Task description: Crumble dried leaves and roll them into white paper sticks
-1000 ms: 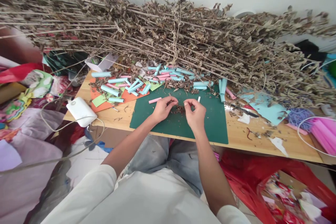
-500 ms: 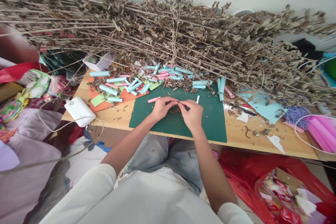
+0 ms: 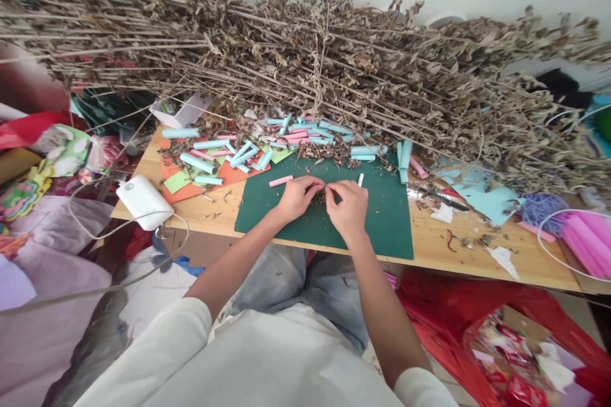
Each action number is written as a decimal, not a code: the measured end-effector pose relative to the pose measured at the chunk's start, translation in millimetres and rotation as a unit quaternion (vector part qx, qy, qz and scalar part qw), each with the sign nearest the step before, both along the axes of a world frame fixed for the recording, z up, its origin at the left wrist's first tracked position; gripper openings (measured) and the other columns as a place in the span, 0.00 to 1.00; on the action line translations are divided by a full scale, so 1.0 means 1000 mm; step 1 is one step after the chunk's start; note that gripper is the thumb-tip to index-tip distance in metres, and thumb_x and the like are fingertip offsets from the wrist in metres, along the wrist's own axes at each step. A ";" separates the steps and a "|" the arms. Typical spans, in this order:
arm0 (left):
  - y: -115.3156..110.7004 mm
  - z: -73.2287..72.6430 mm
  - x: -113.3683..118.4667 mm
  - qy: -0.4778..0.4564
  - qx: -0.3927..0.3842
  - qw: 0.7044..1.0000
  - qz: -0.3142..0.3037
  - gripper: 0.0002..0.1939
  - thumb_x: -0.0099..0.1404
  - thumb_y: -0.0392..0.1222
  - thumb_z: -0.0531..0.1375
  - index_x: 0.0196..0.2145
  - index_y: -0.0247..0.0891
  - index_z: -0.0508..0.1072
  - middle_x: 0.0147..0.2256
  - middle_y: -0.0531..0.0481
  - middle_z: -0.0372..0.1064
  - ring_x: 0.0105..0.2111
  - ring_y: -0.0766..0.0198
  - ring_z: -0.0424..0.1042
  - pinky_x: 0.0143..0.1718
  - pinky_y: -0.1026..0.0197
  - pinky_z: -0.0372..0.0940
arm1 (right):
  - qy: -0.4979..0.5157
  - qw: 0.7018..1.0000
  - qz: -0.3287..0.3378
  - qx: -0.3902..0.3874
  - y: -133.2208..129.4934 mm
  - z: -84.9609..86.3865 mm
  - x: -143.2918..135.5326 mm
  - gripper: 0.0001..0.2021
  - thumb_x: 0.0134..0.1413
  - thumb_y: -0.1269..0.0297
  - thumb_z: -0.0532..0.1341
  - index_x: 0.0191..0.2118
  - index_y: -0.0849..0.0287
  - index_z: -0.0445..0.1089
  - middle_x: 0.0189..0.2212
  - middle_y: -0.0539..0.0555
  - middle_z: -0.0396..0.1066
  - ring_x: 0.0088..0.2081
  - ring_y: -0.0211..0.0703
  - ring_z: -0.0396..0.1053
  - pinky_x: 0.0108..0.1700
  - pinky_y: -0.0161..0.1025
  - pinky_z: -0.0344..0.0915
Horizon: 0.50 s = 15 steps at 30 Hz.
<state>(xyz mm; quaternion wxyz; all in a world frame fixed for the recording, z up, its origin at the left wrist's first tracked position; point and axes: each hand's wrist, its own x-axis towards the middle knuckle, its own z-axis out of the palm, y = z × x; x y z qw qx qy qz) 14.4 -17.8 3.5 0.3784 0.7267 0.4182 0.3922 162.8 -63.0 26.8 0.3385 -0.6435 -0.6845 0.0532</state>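
My left hand (image 3: pixel 296 198) and my right hand (image 3: pixel 350 203) meet fingertip to fingertip over a green cutting mat (image 3: pixel 267 216). Both are pinched closed; whatever sits between the fingers is too small to make out. Crumbled dry leaf bits (image 3: pixel 321 199) lie on the mat just below the fingertips. Beside my left hand rests a pink paper roll (image 3: pixel 280 181). A small white stick (image 3: pixel 361 180) lies just past my right hand. Blue paper rolls (image 3: pixel 245 156) and pink ones are heaped along the mat's far side.
A large pile of dried leafy stalks (image 3: pixel 305 63) spans the back. On the left stands a white power bank (image 3: pixel 144 202) with a cable. A black pen (image 3: pixel 443 199), torn blue paper (image 3: pixel 482 191) and purple string (image 3: pixel 541 212) lie right. A red bag (image 3: pixel 439 305) hangs below the table edge.
The fingertips of both hands have shifted slightly, with a small gap now showing between them. The things on the table look the same.
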 end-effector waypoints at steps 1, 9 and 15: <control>-0.001 0.001 0.000 0.007 0.011 1.000 -0.001 0.07 0.67 0.37 0.58 0.36 0.36 0.77 0.34 0.48 0.77 0.35 0.63 0.75 0.40 0.62 0.69 | -0.011 1.000 -0.010 0.003 -0.001 0.000 -0.002 0.07 0.57 0.66 0.59 0.32 0.57 0.74 0.32 0.52 0.76 0.37 0.43 0.70 0.43 0.42 0.57; -0.002 0.000 0.001 -0.004 0.029 0.999 0.018 0.08 0.67 0.38 0.58 0.36 0.36 0.77 0.35 0.47 0.77 0.36 0.62 0.76 0.41 0.61 0.69 | -0.005 0.994 -0.104 -0.025 -0.005 -0.003 -0.004 0.06 0.55 0.68 0.59 0.31 0.58 0.73 0.30 0.53 0.74 0.35 0.43 0.67 0.41 0.41 0.54; 0.000 0.001 0.000 -0.044 -0.009 0.999 -0.007 0.09 0.66 0.40 0.59 0.38 0.37 0.79 0.38 0.45 0.79 0.38 0.60 0.77 0.43 0.59 0.70 | -0.043 0.996 -0.066 -0.029 -0.008 -0.001 0.004 0.09 0.60 0.61 0.59 0.35 0.56 0.76 0.34 0.55 0.76 0.39 0.46 0.68 0.44 0.44 0.52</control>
